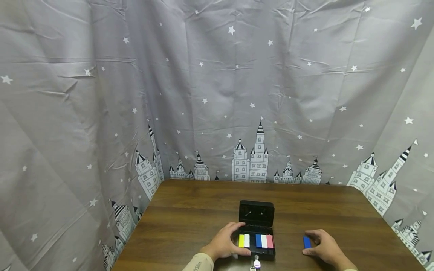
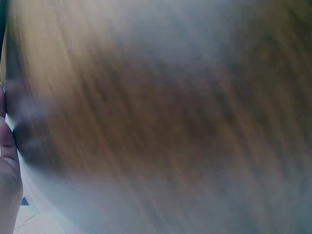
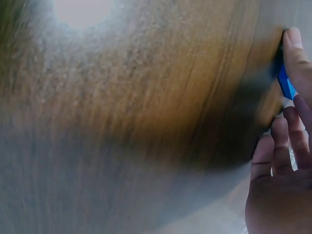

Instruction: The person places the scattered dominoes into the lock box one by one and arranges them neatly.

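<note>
A small black box [image 1: 256, 254] with its lid [image 1: 256, 213] raised stands near the table's front in the head view. Inside it lie coloured blocks: a yellow block [image 1: 241, 241] and a white block [image 1: 247, 241] on the left, and a blue, a white and a pink block [image 1: 269, 241] on the right. My left hand [image 1: 224, 241] holds the box's left side, thumb at the front edge and fingers toward the back. To the right of the box, my right hand [image 1: 323, 246] pinches a separate blue block [image 1: 307, 242] between thumb and fingers, at the table. The left wrist view is mostly blurred.
What look like keys [image 1: 256, 262] are at the box's front edge. The wooden table [image 1: 190, 210] reaches back to a grey curtain [image 1: 217, 82] printed with stars and castles, which also hangs along both sides.
</note>
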`<state>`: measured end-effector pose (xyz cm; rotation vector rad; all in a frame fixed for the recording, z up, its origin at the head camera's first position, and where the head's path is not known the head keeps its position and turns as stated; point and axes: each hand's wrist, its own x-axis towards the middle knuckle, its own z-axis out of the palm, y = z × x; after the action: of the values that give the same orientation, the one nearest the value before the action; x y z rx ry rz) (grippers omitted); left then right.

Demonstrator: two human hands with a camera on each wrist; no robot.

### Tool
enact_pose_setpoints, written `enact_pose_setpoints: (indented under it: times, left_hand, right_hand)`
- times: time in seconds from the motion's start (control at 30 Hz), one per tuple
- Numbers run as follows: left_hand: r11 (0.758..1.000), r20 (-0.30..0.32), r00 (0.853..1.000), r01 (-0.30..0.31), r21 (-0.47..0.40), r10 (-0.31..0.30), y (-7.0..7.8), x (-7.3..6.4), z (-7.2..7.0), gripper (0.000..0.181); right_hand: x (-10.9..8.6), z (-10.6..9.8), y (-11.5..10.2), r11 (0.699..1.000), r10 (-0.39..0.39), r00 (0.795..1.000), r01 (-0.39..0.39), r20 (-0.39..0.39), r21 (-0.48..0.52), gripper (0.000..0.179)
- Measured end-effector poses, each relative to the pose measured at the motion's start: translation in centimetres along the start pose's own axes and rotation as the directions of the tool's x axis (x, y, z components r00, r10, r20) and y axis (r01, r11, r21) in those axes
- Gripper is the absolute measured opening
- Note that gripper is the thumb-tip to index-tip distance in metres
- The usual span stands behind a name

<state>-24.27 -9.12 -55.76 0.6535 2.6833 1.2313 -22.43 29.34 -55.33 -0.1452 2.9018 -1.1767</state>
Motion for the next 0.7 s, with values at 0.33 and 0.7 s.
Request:
enact_pose_setpoints:
  times: [0.33, 0.7]
  left_hand:
    - [1.000, 0.002, 1.000, 0.012, -0.009, -0.012, -0.10, 0.03, 0.07, 0.090]
    - [1.000, 0.001, 1.000, 0.027, -0.007, -0.027, -0.17, 0.21, 0.18, 0.091]
  right_hand:
    - [-0.18, 0.03, -0.22, 0.999, 0.031, 1.000, -0.031, 0.001, -0.028, 0.053]
    - [0.00, 0.17, -0.25, 0.998, 0.046, 0.999, -0.047, -0.017, -0.031, 0.052]
